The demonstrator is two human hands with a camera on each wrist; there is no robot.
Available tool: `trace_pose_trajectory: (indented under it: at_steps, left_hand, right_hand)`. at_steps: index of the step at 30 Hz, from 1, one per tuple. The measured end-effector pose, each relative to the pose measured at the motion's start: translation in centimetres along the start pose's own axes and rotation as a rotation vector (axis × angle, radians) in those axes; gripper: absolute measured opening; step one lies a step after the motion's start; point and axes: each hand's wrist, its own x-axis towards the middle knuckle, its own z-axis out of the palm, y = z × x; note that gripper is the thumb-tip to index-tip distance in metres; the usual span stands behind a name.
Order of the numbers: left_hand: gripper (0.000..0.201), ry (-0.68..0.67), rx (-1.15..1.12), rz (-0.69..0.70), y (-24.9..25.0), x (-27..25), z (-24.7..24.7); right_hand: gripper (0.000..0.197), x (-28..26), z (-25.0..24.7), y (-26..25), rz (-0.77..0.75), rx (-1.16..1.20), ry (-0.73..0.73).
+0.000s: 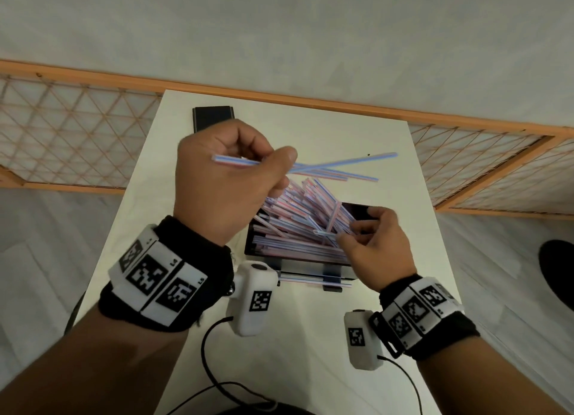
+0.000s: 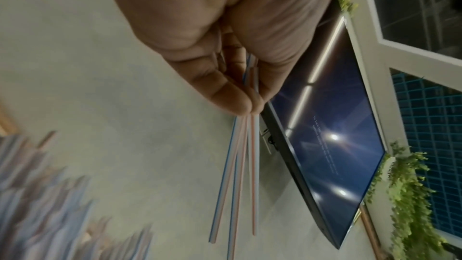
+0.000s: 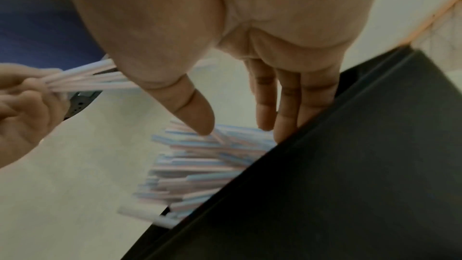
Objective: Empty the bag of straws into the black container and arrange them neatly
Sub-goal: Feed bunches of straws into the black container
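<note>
- Over the white table, seen from the head camera, the left hand is raised with its fingers curled round a small bunch of held straws, which fan out to the right above the black container.
- Down in that container lies the pile of straws: the ones nearest the person lie flat and side by side, while those behind lean up in a loose heap against its far side.
- Lower and to the right, the right hand reaches into the pile and pinches the end of a single straw between thumb and fingertips.
- Beyond the left hand a dark flat object lies at the table's far end; a wooden lattice rail runs behind the table.
- At the left wrist camera, the left hand has thumb and fingers pressed together on the held straws, a few of them striped blue or red, spreading apart below the fingertips. A dark screen hangs on the wall behind, with green plants beside it.
- At the right wrist camera, the right hand points down over the pile of straws, thumb tip touching one straw; the picture is blurred, so the grip is plainer from above. The black container wall fills the lower right, and the left hand with its held straws shows at the left edge.
</note>
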Motion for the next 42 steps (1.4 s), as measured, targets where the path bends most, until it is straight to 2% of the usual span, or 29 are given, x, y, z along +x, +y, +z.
trace_pose_trajectory:
  at_steps: [1, 3, 5, 6, 8, 10, 13, 16, 18, 19, 21, 23, 27, 31, 36, 38, 40, 42]
  left_hand:
    - [0.02, 0.008, -0.012, 0.021, 0.3, 0.2, -0.1]
    - [0.02, 0.006, -0.032, 0.044, 0.7, 0.4, -0.1]
    - [0.021, -0.022, -0.035, 0.039, 0.5, 0.2, 0.1]
    - [0.021, -0.043, -0.028, 0.025, 0.4, 0.0, 0.4]
    - [0.021, -0.09, 0.008, -0.013, -0.3, -0.6, 0.8]
    - [0.021, -0.124, 0.056, -0.052, -1.2, -1.0, 0.9]
    - [0.022, -0.132, 0.104, -0.114, -2.9, -1.2, 0.4]
    - [0.022, -0.177, 0.109, -0.168, -4.2, -1.2, 0.2]
    - [0.021, -0.256, 0.113, -0.203, -5.2, -1.3, 0.4]
    - [0.02, -0.296, 0.133, -0.213, -5.7, -1.4, 0.5]
    - [0.02, -0.345, 0.203, -0.215, -7.1, -1.7, 0.8]
    - [0.021, -0.345, 0.31, -0.198, -8.3, -2.1, 0.8]
    - [0.023, -0.245, 0.392, -0.184, -8.5, -2.7, 0.5]
    - [0.025, -0.099, 0.197, -0.388, -8.2, -2.0, 0.3]
    - [0.036, -0.011, 0.327, -0.338, -8.2, -1.9, -0.1]
    - [0.04, 0.032, 0.386, -0.268, -8.7, -2.0, 0.0]
    - [0.046, -0.025, 0.434, -0.176, -9.1, -2.5, 0.4]
    - [0.053, -0.129, 0.418, -0.155, -9.1, -3.0, 1.1]
  right_hand:
    - [0.052, -0.4, 0.6, -0.2, -0.033, -0.016, -0.031]
    - [0.037, -1.4, 2.0, -0.7, -0.21, -0.069, -0.123]
    - [0.036, -2.1, 3.2, -1.1, -0.416, -0.146, -0.199]
    - [0.038, -2.2, 3.6, -1.2, -0.462, -0.175, -0.239]
    - [0.04, -2.1, 3.6, -1.4, -0.453, -0.146, -0.307]
    - [0.033, -1.7, 2.9, -1.1, -0.423, -0.087, -0.278]
    - [0.003, -1.1, 0.4, -0.2, -0.293, -0.118, -0.107]
    - [0.021, -1.0, -2.2, 0.4, -0.278, -0.112, 0.111]
    - [0.019, -1.0, -2.9, 0.0, -0.4, -0.077, 0.19]
    - [0.021, -1.0, -2.6, -0.1, -0.467, -0.093, 0.182]
    - [0.028, -0.6, -1.4, 0.1, -0.562, -0.183, 0.076]
    - [0.027, -0.4, 0.4, 1.1, -0.567, -0.244, -0.033]
    - [0.019, 0.0, 2.2, 2.6, -0.539, -0.258, -0.1]
    - [0.019, 0.4, 2.8, 1.9, -0.603, -0.277, -0.09]
    - [0.02, 0.6, 3.0, 2.6, -0.566, -0.33, -0.097]
    - [0.02, 0.5, 2.8, 2.5, -0.573, -0.293, -0.09]
    - [0.021, 0.4, 2.7, 2.3, -0.557, -0.217, -0.106]
    - [0.023, 0.7, 2.6, 2.2, -0.542, -0.156, -0.12]
